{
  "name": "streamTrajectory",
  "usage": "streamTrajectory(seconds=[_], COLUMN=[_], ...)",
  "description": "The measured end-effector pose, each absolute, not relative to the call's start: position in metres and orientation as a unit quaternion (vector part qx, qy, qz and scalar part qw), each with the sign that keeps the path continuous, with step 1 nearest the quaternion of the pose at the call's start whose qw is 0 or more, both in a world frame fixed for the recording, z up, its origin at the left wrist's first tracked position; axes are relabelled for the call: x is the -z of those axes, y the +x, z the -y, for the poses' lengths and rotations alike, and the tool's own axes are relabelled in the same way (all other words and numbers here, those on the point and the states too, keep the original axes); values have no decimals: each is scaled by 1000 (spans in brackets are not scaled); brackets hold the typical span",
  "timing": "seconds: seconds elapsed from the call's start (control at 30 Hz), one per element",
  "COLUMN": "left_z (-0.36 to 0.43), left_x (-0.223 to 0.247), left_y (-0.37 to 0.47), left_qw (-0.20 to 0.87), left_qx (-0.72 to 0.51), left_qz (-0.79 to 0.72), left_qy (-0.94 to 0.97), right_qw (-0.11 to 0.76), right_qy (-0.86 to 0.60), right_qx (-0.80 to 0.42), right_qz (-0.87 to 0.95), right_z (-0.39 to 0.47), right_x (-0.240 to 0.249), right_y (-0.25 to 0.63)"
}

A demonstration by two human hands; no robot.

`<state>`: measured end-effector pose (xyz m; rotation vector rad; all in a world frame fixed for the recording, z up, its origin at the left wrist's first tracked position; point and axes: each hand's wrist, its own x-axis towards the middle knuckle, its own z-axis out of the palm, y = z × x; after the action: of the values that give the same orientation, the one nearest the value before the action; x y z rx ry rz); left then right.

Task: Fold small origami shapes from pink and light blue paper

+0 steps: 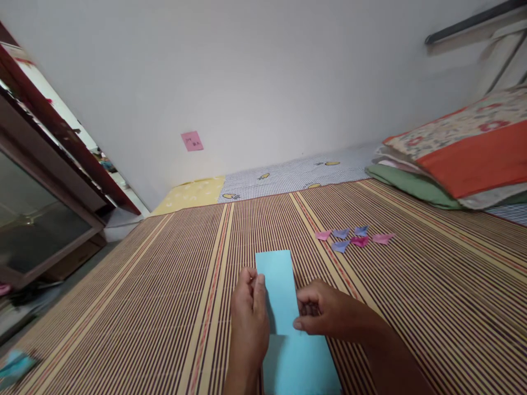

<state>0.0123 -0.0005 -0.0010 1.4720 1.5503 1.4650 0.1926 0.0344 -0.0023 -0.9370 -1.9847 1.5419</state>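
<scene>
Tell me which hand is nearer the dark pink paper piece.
Right. Right hand is at the right edge of the blue paper, on the near side of the dark pink piece; left hand is at the opposite edge, farther off.

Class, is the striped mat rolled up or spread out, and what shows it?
Spread out: the striped mat lies flat, its long stripes running beneath the left hand, the right hand and the blue paper.
</scene>
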Motion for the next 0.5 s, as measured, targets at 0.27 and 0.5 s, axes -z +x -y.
streamTrajectory(seconds=[0.27,0.5], left_z=[-1,2], left_x=[5,6], left_y=[21,25], left_qw=[164,165], left_qx=[-525,-500], left_qz=[-596,-589], left_qy=[586,613], right_qw=[244,347], right_qy=[-318,-328], right_qx=[-560,-529], right_qz=[725,702], right_z=[-33,-39], right_x=[8,14], right_y=[186,193])
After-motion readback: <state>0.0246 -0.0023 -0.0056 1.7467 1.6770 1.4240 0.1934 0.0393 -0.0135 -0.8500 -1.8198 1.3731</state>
